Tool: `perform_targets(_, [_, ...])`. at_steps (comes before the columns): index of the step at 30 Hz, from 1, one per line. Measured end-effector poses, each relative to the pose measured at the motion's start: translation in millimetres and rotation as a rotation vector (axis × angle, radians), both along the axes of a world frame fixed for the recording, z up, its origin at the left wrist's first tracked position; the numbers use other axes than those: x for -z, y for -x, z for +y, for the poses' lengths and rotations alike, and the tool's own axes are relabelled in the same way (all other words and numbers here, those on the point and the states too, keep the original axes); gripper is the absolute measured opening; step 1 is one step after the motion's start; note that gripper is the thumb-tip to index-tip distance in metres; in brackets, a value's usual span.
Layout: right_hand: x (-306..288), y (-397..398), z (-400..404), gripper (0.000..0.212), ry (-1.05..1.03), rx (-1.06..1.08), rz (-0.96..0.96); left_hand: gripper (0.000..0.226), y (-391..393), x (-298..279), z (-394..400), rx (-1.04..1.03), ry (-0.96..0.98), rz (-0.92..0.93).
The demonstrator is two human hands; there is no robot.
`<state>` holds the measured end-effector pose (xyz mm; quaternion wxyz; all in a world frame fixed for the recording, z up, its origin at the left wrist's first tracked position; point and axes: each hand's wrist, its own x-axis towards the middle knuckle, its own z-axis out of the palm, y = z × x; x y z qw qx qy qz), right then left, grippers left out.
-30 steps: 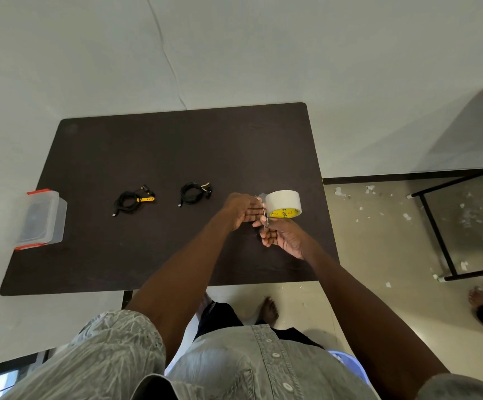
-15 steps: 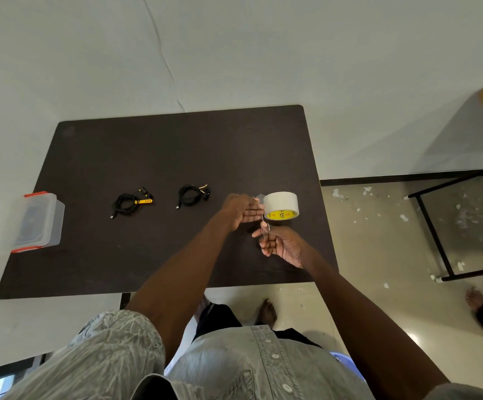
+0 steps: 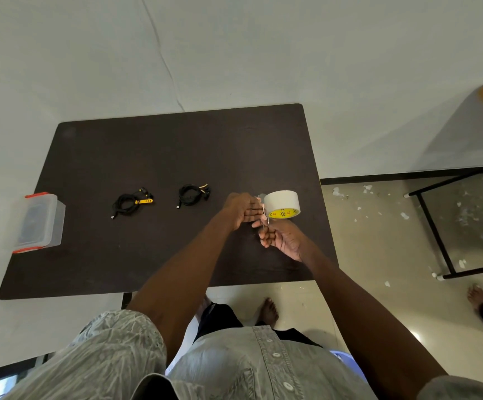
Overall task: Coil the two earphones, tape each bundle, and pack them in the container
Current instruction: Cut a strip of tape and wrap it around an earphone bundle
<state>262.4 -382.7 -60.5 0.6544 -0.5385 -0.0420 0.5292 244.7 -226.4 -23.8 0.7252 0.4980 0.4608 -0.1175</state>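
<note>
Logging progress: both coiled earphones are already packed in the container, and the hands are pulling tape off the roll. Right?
Not quite. In the head view both coiled earphones lie on the table, not in the container, which sits apart at the table's left edge. The rest holds: the left hand and right hand hold a strip of tape by the tape roll.

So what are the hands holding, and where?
Both hands pinch a strip of tape pulled from the tape roll: the left hand near the roll, the right hand at the strip's free end.

dark table — earphones, earphones, container, tape roll
</note>
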Motion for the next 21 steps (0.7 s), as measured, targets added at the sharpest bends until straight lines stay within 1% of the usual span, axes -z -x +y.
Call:
perform_targets(10, [-7.7, -1.2, 1.1, 0.014, 0.029, 0.042, 0.026, 0.019, 0.4, 2.1, 2.2, 0.006, -0.022, -0.011])
perform_targets(17, [-7.8, -0.7, 0.3, 0.012, 0.042, 0.041, 0.014, 0.019, 1.4, 0.6, 2.6, 0.02, -0.048, -0.017])
perform_targets(21, [-6.5, -3.0, 1.1, 0.011, 0.049, 0.056, 0.045, 0.019, 1.9, -0.6, 1.4, 0.022, -0.038, -0.023])
